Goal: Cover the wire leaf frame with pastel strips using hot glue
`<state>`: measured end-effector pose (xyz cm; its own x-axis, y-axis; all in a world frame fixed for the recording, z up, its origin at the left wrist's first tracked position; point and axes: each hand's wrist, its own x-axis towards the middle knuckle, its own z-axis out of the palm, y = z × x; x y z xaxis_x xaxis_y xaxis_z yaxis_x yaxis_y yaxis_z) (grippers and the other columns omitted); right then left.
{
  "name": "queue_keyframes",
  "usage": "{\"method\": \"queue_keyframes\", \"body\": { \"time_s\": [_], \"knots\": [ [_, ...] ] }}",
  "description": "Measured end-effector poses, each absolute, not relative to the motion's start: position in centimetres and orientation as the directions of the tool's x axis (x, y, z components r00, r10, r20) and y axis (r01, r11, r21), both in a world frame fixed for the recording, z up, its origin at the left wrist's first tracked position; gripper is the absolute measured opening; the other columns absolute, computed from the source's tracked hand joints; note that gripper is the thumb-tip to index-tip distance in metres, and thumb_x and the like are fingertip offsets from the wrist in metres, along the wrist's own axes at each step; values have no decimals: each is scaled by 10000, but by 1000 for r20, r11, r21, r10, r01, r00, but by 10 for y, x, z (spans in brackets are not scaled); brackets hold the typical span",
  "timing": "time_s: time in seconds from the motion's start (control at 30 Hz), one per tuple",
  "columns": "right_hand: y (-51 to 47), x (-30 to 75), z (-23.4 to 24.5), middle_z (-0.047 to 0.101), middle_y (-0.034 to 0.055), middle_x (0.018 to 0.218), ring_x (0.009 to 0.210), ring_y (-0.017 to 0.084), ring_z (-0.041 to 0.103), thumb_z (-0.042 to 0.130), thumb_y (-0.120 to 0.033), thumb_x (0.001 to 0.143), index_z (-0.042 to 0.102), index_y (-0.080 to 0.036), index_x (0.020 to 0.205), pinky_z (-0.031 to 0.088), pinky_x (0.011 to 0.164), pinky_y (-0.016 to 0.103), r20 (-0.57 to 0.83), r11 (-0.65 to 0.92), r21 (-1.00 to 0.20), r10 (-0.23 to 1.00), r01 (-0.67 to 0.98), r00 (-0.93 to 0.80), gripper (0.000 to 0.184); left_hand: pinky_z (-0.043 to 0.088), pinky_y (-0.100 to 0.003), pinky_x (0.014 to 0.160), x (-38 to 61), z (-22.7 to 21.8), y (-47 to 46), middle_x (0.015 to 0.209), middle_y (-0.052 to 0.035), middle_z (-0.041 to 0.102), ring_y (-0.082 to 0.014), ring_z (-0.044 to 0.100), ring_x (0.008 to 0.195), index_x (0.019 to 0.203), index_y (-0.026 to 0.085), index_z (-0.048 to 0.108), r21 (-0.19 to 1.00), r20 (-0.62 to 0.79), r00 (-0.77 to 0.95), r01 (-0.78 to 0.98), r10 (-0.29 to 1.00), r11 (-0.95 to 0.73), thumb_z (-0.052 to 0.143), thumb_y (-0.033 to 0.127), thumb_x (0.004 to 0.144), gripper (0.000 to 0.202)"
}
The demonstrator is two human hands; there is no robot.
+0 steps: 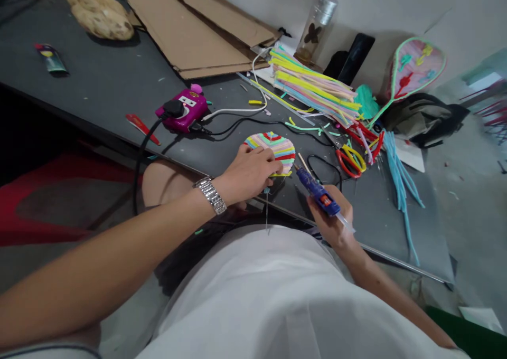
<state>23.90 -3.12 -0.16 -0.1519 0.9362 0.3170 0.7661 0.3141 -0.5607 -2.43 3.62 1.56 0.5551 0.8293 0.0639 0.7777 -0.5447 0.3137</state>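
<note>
Nearest us bulged our white shirt. Beyond it, by the near edge of the counter, our left hand had fingers bent over the striped disc; whether they pinched it we could not tell. Our right hand closed its fingers round the glue gun, whose long axis slanted toward the disc, nozzle just beside its right rim.

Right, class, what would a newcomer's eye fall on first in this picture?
Probably the round striped piece under the left hand at the front of the table, and the blue glue gun in the right hand beside it. Beyond them, the bundle of colourful strips stands out, as does the magenta power socket further left.
</note>
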Motion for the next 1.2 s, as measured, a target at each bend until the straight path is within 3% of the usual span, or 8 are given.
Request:
{"method": "queue_keyframes", "body": {
  "time_s": [0.2, 0.43, 1.2],
  "knots": [
    [-37, 244, 3, 657, 80, 960, 854, 225, 642, 594, -274, 929, 587, -228, 1007, 522, 750, 340, 292, 467, -453, 883, 759, -369, 91, 304, -475, 916, -25, 12, 36, 1121, -85, 654, -292, 572, 1082, 1074, 300, 757, 291, 87, 562, 775, 822, -561, 629, 240, 926, 204],
    [-37, 241, 7, 600, 72, 912, 811, 225, 598, 549, -253, 941, 542, -229, 940, 463, 666, 313, 259, 441, -327, 892, 836, -370, 25, 314, -472, 916, -25, 11, 36, 1162, -94, 651, -301, 572, 1129, 1127, 310, 758, 285, 87, 570, 772, 817, -568, 625, 212, 925, 261],
    [-35, 243, 5, 538, 43, 857, 735, 212, 509, 523, -250, 903, 459, -251, 873, 388, 601, 310, 187, 410, -294, 910, 863, -369, 70, 304, -473, 954, -26, 9, 36, 1161, -81, 654, -303, 585, 1138, 1083, 307, 764, 323, 122, 569, 752, 813, -575, 653, 207, 912, 227]
  ]
}}
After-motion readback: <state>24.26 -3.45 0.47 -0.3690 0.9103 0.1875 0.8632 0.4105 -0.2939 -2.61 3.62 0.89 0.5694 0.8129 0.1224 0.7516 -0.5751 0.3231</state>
